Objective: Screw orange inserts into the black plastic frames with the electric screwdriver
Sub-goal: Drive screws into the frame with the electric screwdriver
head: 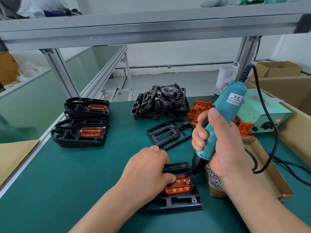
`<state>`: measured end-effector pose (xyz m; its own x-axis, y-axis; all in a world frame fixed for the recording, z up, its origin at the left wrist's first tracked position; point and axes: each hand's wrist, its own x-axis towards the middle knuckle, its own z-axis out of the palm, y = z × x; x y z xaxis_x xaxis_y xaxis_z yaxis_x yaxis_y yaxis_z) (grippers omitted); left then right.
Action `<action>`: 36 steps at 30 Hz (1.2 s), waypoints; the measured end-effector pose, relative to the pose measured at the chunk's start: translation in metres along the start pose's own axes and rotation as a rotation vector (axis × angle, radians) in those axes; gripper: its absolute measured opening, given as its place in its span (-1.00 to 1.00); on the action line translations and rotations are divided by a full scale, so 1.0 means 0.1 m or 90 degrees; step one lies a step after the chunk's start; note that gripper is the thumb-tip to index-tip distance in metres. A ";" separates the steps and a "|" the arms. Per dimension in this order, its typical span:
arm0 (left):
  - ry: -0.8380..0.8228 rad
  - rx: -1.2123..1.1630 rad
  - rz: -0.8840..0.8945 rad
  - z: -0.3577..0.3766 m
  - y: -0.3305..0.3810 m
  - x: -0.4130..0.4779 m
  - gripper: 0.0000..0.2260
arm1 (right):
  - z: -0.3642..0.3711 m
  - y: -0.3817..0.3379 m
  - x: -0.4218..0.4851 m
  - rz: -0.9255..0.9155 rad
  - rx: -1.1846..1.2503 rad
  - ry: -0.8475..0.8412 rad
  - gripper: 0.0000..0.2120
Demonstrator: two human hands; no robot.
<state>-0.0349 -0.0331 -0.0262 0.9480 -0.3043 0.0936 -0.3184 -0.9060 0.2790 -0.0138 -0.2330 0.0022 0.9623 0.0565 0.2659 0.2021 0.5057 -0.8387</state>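
We are working on a dark green tabletop (75, 174). Stacks of black frames fitted with orange inserts (80, 132) are lying far left, and a heap of bare black frames (159, 101) is lying at the far centre. Nearest us, a black plastic frame (181, 202) is lying flat. Our right hand (225, 145) is gripping the teal electric screwdriver (223, 115), with its tip touching the upper right corner of the translucent orange insert (178, 188) seated in that frame. Our left hand (148, 172) is curling over the frame, thumb pressing on the insert.
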 end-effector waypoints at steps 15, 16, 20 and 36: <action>-0.008 0.008 -0.002 -0.04 0.04 -0.01 -0.66 | 0.04 -0.03 -0.01 0.000 -0.019 0.004 -0.49; -0.009 0.009 -0.002 -0.04 0.04 -0.01 -0.66 | 0.04 -0.04 -0.01 -0.001 -0.022 0.001 -0.48; -0.012 0.012 -0.002 -0.03 0.04 -0.01 -0.65 | 0.03 -0.05 0.00 -0.005 -0.026 -0.001 -0.47; -0.023 0.000 -0.011 -0.05 0.06 -0.03 -0.65 | 0.18 -0.03 -0.12 -0.039 -0.088 -0.115 -0.47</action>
<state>-0.0393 -0.0362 -0.0204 0.9528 -0.2989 0.0536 -0.3017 -0.9113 0.2803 -0.0292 -0.2198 0.0103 0.9017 0.1884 0.3892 0.2945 0.3914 -0.8718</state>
